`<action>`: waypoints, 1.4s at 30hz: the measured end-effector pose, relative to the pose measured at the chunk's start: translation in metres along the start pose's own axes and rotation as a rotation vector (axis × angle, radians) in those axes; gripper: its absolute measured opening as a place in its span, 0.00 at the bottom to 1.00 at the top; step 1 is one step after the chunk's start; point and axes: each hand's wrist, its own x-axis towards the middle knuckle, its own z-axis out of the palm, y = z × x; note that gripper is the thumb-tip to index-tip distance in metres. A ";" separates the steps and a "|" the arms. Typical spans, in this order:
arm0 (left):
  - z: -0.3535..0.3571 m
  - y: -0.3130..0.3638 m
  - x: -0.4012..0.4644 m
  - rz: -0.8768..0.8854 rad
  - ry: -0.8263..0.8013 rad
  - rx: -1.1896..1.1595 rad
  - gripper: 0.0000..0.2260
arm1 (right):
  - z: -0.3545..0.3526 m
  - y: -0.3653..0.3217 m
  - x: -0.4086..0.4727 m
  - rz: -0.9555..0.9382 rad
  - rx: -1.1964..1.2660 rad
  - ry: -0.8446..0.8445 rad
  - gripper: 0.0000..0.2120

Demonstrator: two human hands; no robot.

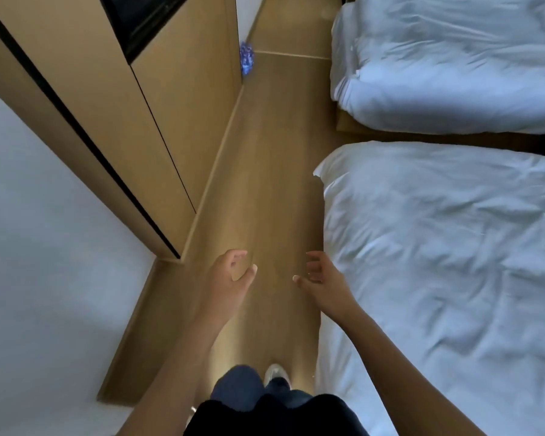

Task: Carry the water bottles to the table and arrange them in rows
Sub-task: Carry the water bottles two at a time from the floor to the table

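A pack of water bottles (246, 62) with blue caps and clear wrap shows on the floor far ahead, partly hidden behind the corner of the wooden cabinet. My left hand (230, 278) and my right hand (321, 280) are both held out in front of me above the wooden floor, fingers loosely curled and apart, holding nothing. The hands are far from the bottles. No table is in view.
A narrow wooden-floor aisle (274, 184) runs ahead between a wooden cabinet (158, 99) on the left and two beds with white duvets, the near bed (438, 262) and the far bed (447, 64), on the right. A white wall (38, 231) stands at the left.
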 end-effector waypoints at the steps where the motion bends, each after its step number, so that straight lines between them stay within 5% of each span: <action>1: -0.003 0.005 0.021 -0.007 0.002 -0.013 0.16 | -0.002 -0.007 0.021 0.005 -0.001 -0.004 0.26; 20: -0.086 0.096 0.500 0.021 0.015 0.016 0.15 | -0.012 -0.183 0.470 0.016 -0.001 0.011 0.26; 42: -0.006 0.274 1.027 0.012 0.020 0.022 0.14 | -0.180 -0.316 0.993 0.033 0.008 0.032 0.25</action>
